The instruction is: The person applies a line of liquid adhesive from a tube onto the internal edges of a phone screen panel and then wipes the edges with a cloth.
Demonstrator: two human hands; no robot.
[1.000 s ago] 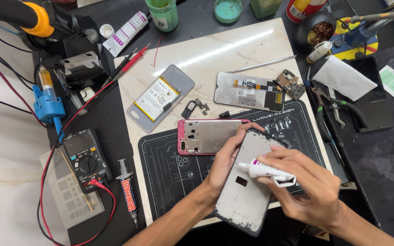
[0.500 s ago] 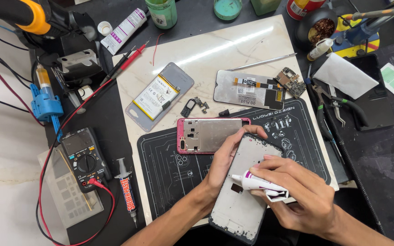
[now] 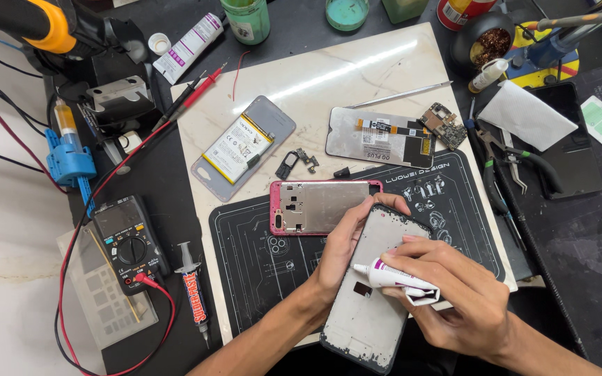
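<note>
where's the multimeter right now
In the head view the black multimeter lies at the left of the bench, between the blue holder above and the syringe to its right.

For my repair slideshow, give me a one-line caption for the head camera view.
Left hand steadies a grey phone frame while right hand holds a small white tube over it.

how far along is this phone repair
Done: the phone is stripped; battery, screen panel and pink frame lie apart. In hand: the left hand steadies the grey frame while the right hand holds a glue tube against it. Left: all reassembly; no parts are rejoined.
</note>
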